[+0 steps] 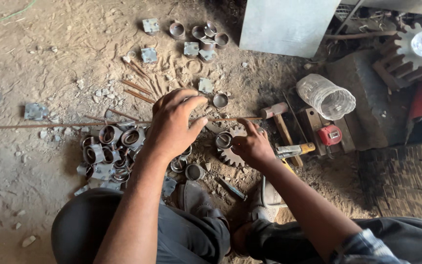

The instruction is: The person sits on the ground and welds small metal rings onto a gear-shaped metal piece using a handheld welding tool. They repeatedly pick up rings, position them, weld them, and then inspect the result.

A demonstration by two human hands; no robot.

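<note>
Steel ring [223,140] under right hand [251,145]; left hand [172,124] spread, seemingly empty.

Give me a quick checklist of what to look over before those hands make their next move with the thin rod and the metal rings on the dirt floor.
1. Left hand on the thin rod: ok, fingers rest over it.
2. Right hand steadying the gear wheel: ok, it rests there.
3. Short ring seated on the gear wheel: ok.
4. Firm grip on the rod: cannot tell, fingers hide it.
5. Hammer within reach: ok, just beside the right hand.
6. Pile of rings apart from the gear wheel: ok.
</note>
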